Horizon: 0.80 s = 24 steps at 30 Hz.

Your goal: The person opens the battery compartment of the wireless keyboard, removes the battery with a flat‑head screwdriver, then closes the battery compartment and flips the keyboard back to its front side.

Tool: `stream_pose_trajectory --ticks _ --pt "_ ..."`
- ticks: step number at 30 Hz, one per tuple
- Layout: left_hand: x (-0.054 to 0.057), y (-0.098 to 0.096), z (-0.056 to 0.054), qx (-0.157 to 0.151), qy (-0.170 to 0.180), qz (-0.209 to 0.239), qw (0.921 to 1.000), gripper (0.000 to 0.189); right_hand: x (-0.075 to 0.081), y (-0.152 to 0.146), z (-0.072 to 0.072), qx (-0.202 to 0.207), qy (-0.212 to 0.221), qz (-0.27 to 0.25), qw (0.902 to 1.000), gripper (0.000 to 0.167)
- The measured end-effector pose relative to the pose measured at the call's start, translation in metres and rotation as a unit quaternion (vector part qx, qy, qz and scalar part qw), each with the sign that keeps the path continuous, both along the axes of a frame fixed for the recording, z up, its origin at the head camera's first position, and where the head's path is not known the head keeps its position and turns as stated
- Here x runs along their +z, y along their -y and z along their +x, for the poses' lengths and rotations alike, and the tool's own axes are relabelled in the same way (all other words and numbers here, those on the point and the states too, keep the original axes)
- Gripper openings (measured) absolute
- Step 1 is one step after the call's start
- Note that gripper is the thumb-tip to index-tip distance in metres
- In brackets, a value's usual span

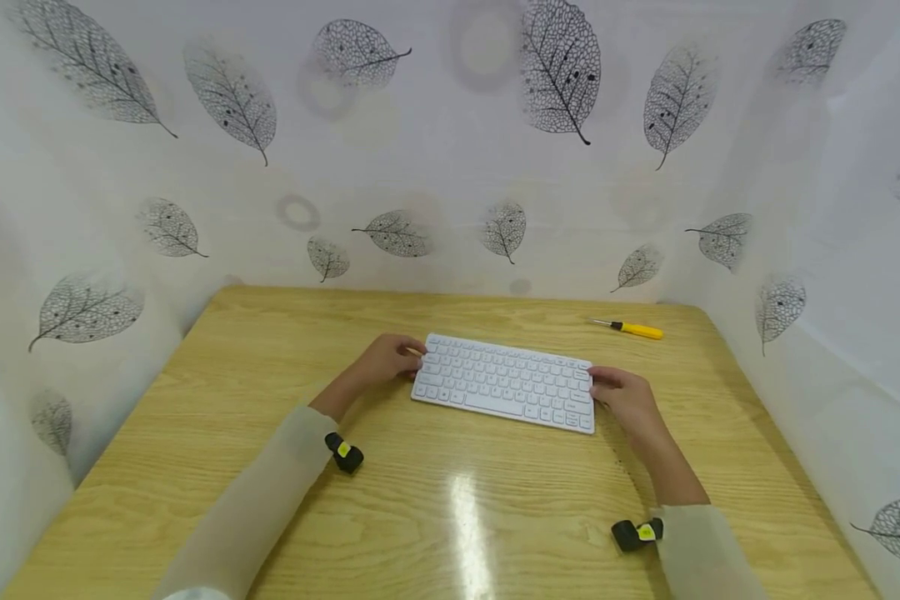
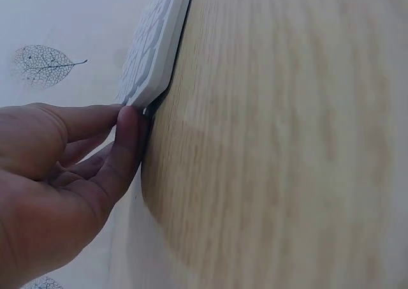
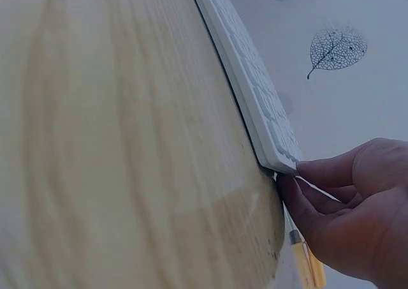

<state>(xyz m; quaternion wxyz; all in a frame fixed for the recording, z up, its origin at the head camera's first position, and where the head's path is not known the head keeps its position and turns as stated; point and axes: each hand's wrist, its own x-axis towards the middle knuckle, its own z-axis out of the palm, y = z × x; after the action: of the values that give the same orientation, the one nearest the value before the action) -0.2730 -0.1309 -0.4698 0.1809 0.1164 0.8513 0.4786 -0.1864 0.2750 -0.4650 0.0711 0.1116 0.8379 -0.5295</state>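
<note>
Kbd mid-frame, not yet released: L hand & R hand grips pinch its ends; screwdriver, upper R, untouched.

White keyboard with grey-outlined keys; yellowish-brown, wood-grained tabletop; yellow-handled screwdriver; white backdrop printed with black, net-veined leaves; pale beige sleeves; black wrist cameras bearing yellow labels.

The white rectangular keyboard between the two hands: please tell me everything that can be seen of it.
The slim rectangular white keyboard looks plastic, with rows of white keys and a long space bar. It lies keys up on the yellowish wood-grain table, slightly slanted, its right end nearer the person. The left hand and right hand hold its short ends.
</note>
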Motion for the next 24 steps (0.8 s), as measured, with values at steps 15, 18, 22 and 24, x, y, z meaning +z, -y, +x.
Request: stream_pose_trajectory --ticks 15,18,22,24 --pt "-0.004 0.017 0.039 0.031 0.017 0.033 0.9989 0.022 0.002 0.011 -0.001 0.027 0.001 0.004 0.9996 0.038" --pt "-0.004 0.020 0.045 0.036 0.012 0.038 0.9985 0.022 0.001 0.014 -0.001 0.031 0.002 -0.001 0.9995 0.038" --pt "-0.003 0.027 0.051 0.042 0.004 0.036 0.9985 0.021 0.001 0.020 0.001 0.035 0.004 -0.008 0.9994 0.038" --pt "-0.003 0.030 0.055 0.040 -0.005 0.030 0.9987 0.021 0.001 0.022 0.002 0.038 0.000 -0.011 0.9992 0.038"
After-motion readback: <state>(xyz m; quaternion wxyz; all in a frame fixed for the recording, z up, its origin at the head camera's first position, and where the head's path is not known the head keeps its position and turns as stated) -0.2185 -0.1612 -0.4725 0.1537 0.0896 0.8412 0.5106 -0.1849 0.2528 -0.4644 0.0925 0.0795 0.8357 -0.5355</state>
